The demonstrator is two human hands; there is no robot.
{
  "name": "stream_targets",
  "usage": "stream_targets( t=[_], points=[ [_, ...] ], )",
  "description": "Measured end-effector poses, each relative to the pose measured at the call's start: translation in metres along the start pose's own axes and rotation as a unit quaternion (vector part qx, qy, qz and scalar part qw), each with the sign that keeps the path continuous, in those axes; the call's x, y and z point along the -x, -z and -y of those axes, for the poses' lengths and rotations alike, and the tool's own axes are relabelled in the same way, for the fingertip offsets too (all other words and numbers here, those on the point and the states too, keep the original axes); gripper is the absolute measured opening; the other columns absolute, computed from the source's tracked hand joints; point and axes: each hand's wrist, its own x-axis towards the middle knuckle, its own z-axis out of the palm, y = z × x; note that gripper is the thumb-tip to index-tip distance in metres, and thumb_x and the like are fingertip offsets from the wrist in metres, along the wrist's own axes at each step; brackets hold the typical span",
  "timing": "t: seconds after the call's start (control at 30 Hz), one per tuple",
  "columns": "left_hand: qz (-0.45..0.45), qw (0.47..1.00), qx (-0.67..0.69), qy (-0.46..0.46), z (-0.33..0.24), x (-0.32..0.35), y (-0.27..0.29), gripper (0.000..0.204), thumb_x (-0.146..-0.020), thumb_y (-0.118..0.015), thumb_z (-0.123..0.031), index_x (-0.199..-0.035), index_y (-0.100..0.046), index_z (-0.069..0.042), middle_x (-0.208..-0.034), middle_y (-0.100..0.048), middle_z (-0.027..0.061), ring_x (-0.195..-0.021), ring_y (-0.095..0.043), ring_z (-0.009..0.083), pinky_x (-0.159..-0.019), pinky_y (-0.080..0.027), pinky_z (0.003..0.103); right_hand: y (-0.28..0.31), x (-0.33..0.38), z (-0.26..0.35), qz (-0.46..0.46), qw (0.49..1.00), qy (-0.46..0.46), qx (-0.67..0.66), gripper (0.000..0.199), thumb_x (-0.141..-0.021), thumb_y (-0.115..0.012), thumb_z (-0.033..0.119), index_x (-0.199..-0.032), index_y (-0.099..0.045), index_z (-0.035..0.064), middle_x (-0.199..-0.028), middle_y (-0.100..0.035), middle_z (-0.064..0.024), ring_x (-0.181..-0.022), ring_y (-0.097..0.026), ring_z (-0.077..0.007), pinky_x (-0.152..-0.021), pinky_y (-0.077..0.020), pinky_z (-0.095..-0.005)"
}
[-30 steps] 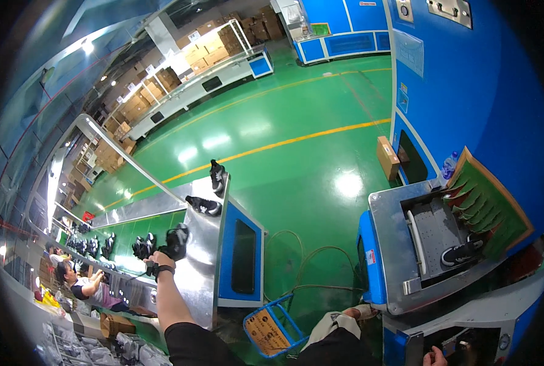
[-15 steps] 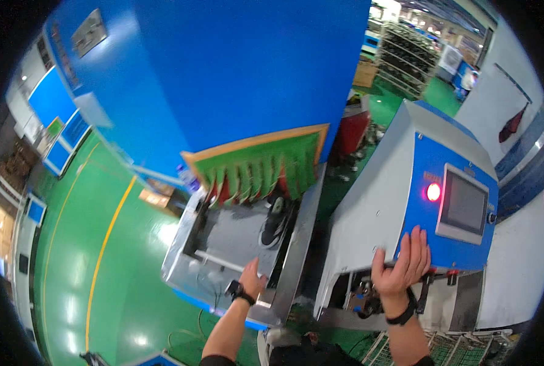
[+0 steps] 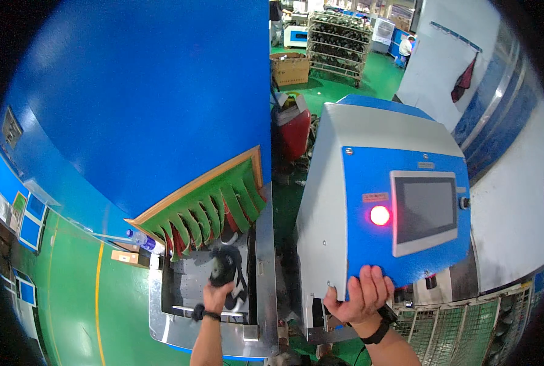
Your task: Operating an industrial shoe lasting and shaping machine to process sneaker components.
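My left hand (image 3: 218, 295) is closed round a dark shoe (image 3: 223, 266) above the grey bed of the machine's metal tray (image 3: 186, 287). Beside it, partly covered, a second dark shoe (image 3: 242, 274) seems to lie on the bed. Green strip curtains (image 3: 206, 215) hang over the far part of the tray from a wooden-edged opening. My right hand (image 3: 360, 299) is empty, its fingers spread over the lower edge of a blue control panel (image 3: 369, 244). On that panel a round red light (image 3: 380, 215) glows next to a dark screen (image 3: 425, 207).
The tall blue machine body (image 3: 156, 104) fills the upper left. A purple-tinted bottle (image 3: 144, 241) and a cardboard box (image 3: 130, 258) are by the tray's left side. Wire racks (image 3: 455, 335) stand at lower right, a loaded rack (image 3: 340, 46) farther back. A distant person (image 3: 406, 50) is at upper right.
My view has swung to the right. My left hand has reached forward over the tray and taken hold of a shoe. My right hand stays at the panel's lower edge.
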Motion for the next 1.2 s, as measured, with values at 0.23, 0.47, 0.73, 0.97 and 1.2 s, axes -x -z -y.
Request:
stream_targets(
  t=[0.23, 0.47, 0.73, 0.97, 1.2],
  points=[
    [0.155, 0.964, 0.214, -0.037, -0.014, 0.22, -0.041, 0.071, -0.068, -0.076, 0.001, -0.134, -0.05, 0.004, -0.124, -0.062, 0.0093, -0.104, -0.061, 0.0223, -0.088, -0.051, 0.037, 0.076, 0.039, 0.029, 0.19, 0.782, -0.162, -0.571, 0.082, -0.08, -0.079, 0.033, -0.143, -0.041, -0.0024, -0.141, -0.051, -0.0195, -0.133, -0.047, -0.0346, -0.115, -0.0306, -0.0495],
    [-0.065, 0.951, -0.258, -0.155, -0.086, 0.302, -0.155, 0.083, -0.073, -0.085, -0.035, -0.128, -0.042, 0.011, -0.108, -0.059, 0.0246, -0.097, -0.064, 0.0371, -0.08, -0.053, 0.044, 0.097, 0.094, -0.015, 0.372, 0.535, -0.314, -0.691, 0.11, -0.072, -0.084, 0.018, -0.158, -0.016, 0.0024, -0.148, -0.044, -0.0161, -0.131, -0.046, -0.0234, -0.109, -0.0365, -0.0366],
    [0.325, 0.737, -0.513, -0.297, -0.03, 0.339, -0.195, 0.024, -0.09, -0.061, -0.028, -0.083, -0.06, -0.005, -0.055, -0.059, 0.0124, -0.054, -0.063, 0.0377, -0.054, -0.053, 0.049, 0.196, 0.14, -0.064, 0.613, 0.673, -0.191, -0.368, 0.103, -0.075, -0.07, 0.039, -0.16, -0.013, 0.0233, -0.137, -0.049, -0.0336, -0.122, -0.052, -0.0494, -0.1, -0.0467, -0.0491],
    [0.456, 0.745, -0.245, -0.42, -0.053, 0.37, -0.231, 0.03, -0.094, -0.06, -0.035, -0.074, -0.061, -0.013, -0.052, -0.053, 0.0082, -0.049, -0.056, 0.0322, -0.046, -0.042, 0.045, 0.17, 0.238, -0.126, 0.384, 0.291, -0.667, -0.568, 0.074, -0.075, -0.073, 0.007, -0.145, -0.048, 0.0043, -0.109, -0.07, -0.0077, -0.089, -0.065, -0.0135, -0.081, -0.052, -0.0285],
    [0.226, 0.902, -0.361, -0.077, -0.035, 0.318, -0.213, 0.038, -0.099, -0.055, -0.037, -0.09, -0.068, -0.003, -0.075, -0.068, 0.0194, -0.071, -0.068, 0.0389, -0.062, -0.053, 0.045, 0.14, 0.199, -0.132, 0.253, 0.613, -0.543, -0.515, 0.088, -0.071, -0.077, 0.007, -0.151, -0.04, 0.0065, -0.118, -0.066, -0.0075, -0.09, -0.065, -0.0164, -0.082, -0.0518, -0.0293]
  ],
)
